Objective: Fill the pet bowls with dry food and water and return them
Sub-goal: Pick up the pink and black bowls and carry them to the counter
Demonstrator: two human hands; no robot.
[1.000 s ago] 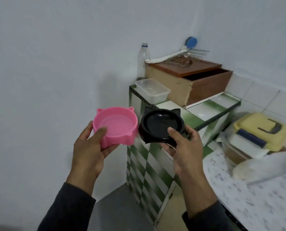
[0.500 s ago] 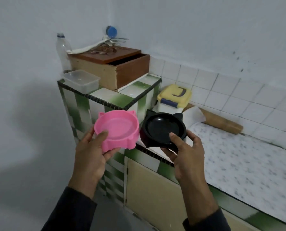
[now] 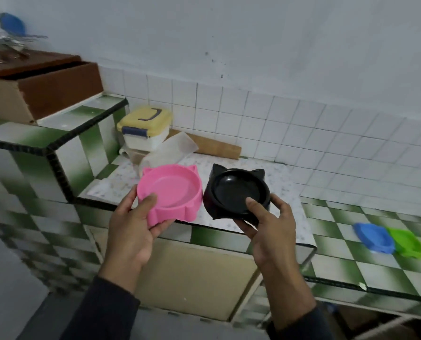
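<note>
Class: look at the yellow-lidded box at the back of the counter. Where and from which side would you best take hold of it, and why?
Probably by the dark handle lying flat on the lid of the yellow-lidded box, coming from above. The raised tiled ledge stands close on its left and the wall tiles close behind, so a top grip looks clearest.

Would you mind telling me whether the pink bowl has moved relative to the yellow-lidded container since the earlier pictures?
Yes. The pink bowl, held in the left hand, has moved rightward along the kitchen, from left of the raised ledge to just in front of the yellow-lidded container.
</note>
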